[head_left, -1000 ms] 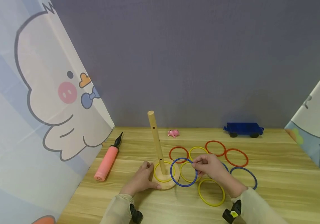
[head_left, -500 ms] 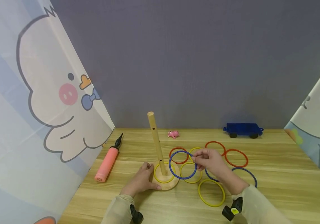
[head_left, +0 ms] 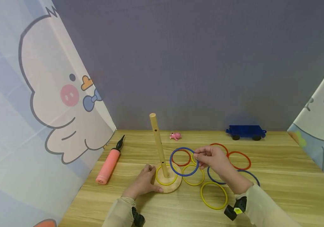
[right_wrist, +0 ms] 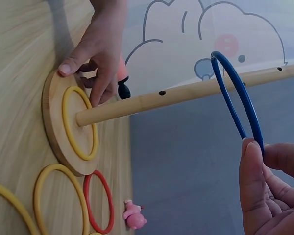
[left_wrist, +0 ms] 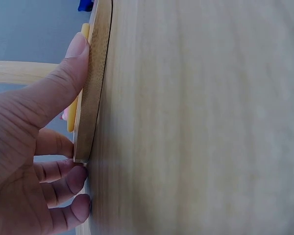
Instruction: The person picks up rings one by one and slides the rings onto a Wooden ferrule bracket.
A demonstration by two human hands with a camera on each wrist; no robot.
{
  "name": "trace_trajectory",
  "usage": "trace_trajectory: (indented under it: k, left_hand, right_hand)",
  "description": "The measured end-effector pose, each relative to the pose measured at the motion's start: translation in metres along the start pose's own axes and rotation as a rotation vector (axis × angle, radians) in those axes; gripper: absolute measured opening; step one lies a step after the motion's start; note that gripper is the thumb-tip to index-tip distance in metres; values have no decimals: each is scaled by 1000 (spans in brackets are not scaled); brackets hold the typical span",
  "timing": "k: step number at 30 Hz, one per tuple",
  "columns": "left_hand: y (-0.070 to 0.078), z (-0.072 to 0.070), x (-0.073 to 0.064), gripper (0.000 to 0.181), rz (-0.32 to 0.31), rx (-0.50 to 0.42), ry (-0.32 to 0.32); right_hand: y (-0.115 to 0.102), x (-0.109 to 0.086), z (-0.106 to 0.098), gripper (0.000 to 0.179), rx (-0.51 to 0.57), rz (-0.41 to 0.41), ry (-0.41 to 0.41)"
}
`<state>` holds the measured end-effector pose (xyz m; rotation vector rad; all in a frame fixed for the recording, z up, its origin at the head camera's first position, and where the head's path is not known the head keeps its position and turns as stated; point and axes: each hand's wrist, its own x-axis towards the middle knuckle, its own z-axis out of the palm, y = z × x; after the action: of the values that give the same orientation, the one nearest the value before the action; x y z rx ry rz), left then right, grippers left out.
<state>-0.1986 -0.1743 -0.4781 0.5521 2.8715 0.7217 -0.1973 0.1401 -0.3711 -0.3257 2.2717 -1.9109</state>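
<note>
My left hand holds the edge of a ring-toss stand's round wooden base. In the left wrist view its thumb lies over the rim while the other fingers curl at the side. An upright wooden post rises from the base, and one yellow ring lies around its foot. My right hand pinches a blue ring between thumb and fingertips, raised above the table, right of the post. The right wrist view shows this ring tilted near the upper post; whether it encircles it there is unclear.
Several red, yellow and blue rings lie right of the stand, including a yellow ring and a red ring. A pink hand pump lies left. At the back are a small pink animal figure and a blue toy wagon.
My right hand has moved slightly up and away with the blue ring, which now overlaps the red ring in view. The left hand has stayed on the base.
</note>
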Motion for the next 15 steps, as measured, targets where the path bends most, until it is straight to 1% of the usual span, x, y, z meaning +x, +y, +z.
trace_trajectory:
  k: [7,15]
  left_hand:
    - [-1,0,0,111,4,-7,3]
    - [0,-1,0,111,7,4,4]
  right_hand:
    - [-8,0,3,26,11,-7,33]
    - [-16,1,6,26,27,-19,44]
